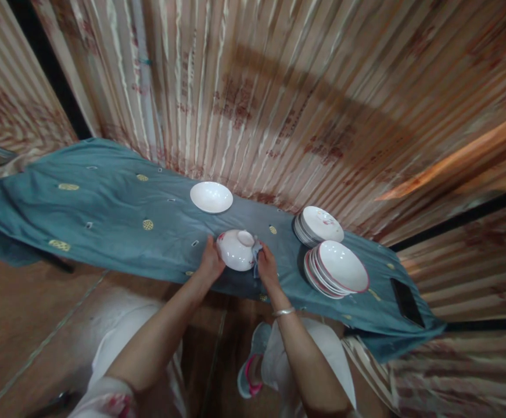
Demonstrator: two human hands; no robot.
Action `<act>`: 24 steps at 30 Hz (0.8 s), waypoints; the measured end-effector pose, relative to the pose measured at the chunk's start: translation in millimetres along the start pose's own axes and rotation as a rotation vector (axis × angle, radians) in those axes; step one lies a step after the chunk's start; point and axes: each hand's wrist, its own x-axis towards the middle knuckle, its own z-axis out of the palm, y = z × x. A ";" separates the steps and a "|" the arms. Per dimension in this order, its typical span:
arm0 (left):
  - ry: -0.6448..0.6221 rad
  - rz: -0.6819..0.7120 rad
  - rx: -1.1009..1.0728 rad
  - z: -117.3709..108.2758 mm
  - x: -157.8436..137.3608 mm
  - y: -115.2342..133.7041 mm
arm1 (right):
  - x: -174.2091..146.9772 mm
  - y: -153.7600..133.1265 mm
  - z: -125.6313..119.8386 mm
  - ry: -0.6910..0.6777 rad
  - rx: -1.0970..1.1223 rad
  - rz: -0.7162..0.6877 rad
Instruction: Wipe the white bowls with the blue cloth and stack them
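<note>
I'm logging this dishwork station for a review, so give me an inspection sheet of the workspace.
Surface: blue-green cloth with gold motifs.
Job's things: upturned white bowl; small cloth against its right side.
Clutter: single white bowl; two plate stacks; dark phone.
Grip: left hand steadies the bowl; right hand presses the cloth to it.
Cables: nothing seen.
Surroundings: striped curtain; wooden floor.
</note>
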 end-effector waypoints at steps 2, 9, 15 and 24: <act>0.035 0.003 0.003 1.4 -1.4 -0.2 | -13.7 2.0 6.5 0.062 -0.053 -0.004; 0.019 -0.001 0.037 7.0 -7.8 -0.2 | -42.6 -0.5 26.2 0.169 -0.098 -0.035; 0.007 0.000 0.038 8.3 -8.8 -0.3 | -64.7 -6.9 35.8 0.201 -0.194 -0.125; 0.020 0.033 0.056 8.1 -10.3 -0.8 | -90.8 -10.4 42.0 0.145 -0.349 -0.222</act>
